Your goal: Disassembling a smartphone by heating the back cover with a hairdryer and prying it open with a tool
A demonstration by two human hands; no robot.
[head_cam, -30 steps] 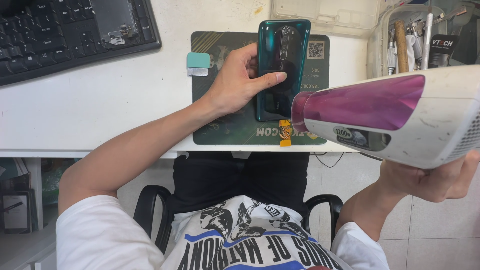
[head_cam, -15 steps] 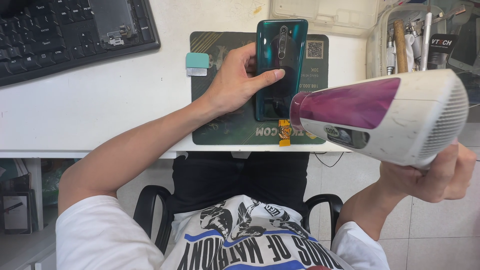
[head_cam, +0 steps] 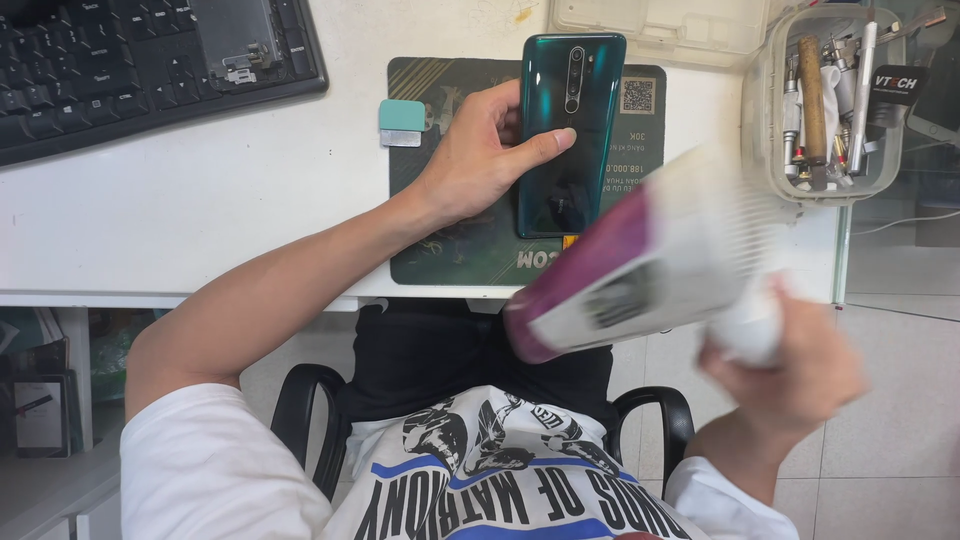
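On dark mat [head_cam: 450, 250], left hand [head_cam: 475, 160] gripping glossy teal phone [head_cam: 570, 130]

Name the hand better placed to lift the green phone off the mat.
Left. The left hand already grips the phone on the mat, thumb across its back. The right hand is off the desk, holding the blurred hair dryer.

A white desk [head_cam: 180, 215] stood in bright, even light above a pale tiled floor [head_cam: 890, 400]. A black chair [head_cam: 305, 415] sat below it, with shelves [head_cam: 45, 400] at the left.
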